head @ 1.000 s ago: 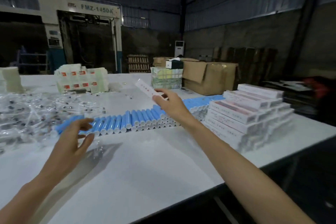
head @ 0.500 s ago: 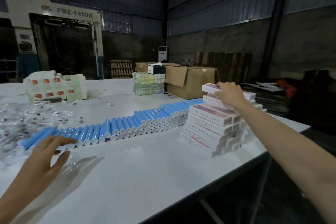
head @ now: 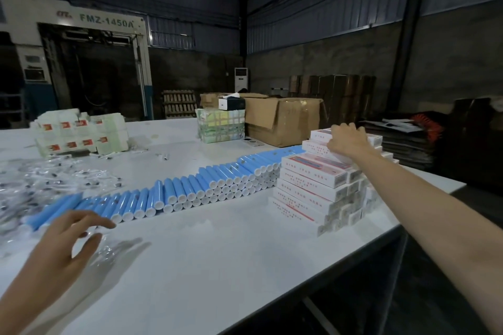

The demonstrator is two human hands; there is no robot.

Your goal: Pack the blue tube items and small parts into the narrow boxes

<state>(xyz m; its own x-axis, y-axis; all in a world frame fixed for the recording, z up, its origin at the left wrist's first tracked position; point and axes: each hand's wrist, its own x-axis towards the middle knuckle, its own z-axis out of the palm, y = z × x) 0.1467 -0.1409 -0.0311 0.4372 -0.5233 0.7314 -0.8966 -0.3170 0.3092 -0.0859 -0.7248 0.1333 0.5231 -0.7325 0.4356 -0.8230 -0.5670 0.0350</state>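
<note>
having been carried from above the blue tubes (head: 190,190) a second ago, the narrow box (head: 321,134) is now set atop the stack (head: 313,179) of glossy card boxes, so one pack is judged done; the grip of the right hand (head: 345,141) on it cannot be told; the left hand (head: 60,247) is held slack and empty by the smooth, white-capped tubes.

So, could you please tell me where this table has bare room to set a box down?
The table front is bare between the blue tubes, the near edge, the left hand and the stack of narrow boxes. A smaller patch lies behind the tubes. The left is crowded with bagged parts.
</note>
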